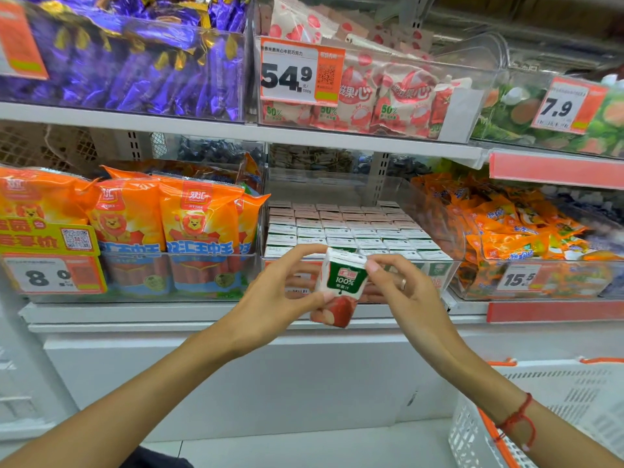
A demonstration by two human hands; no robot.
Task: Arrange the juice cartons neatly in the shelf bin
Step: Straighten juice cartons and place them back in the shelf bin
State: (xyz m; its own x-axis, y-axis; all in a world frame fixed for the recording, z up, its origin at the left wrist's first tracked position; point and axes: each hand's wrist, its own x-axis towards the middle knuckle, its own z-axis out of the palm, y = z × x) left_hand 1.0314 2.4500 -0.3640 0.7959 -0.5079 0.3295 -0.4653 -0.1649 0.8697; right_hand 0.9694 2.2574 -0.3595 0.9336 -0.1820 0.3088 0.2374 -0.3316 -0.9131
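A small juice carton, white with a green label and a red apple picture, hangs in front of the shelf, tilted slightly. My left hand pinches its left side between thumb and fingers. My right hand pinches its upper right corner. Behind it stands the clear shelf bin, where several rows of the same cartons stand upright with their white tops showing. The front row, just behind the held carton, is partly hidden by my hands.
Orange sausage packs fill the bin to the left, orange snack bags the one to the right. The upper shelf overhangs the bins. A white basket with orange trim stands at the lower right.
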